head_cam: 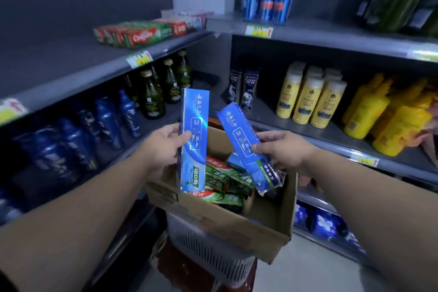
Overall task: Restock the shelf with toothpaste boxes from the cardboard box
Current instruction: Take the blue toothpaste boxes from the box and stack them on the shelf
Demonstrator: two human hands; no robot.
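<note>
At the frame's centre, the left hand point(166, 146) is pinching an upright blue toothpaste box point(194, 125) between thumb and fingers. The right hand point(283, 149) is gripping a second blue box point(241, 140), which is leaning left. Both are hanging above the open cardboard box point(225, 225), where green-and-red toothpaste boxes point(221, 184) are lying. A grey basket point(213, 253) is sitting beneath it. Colgate boxes point(139, 33) are lying on the upper-left shelf point(71, 61), and yellow bottles point(310, 99) are standing at right.

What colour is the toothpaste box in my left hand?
The toothpaste box is shiny blue with a green patch low down; head view.
</note>
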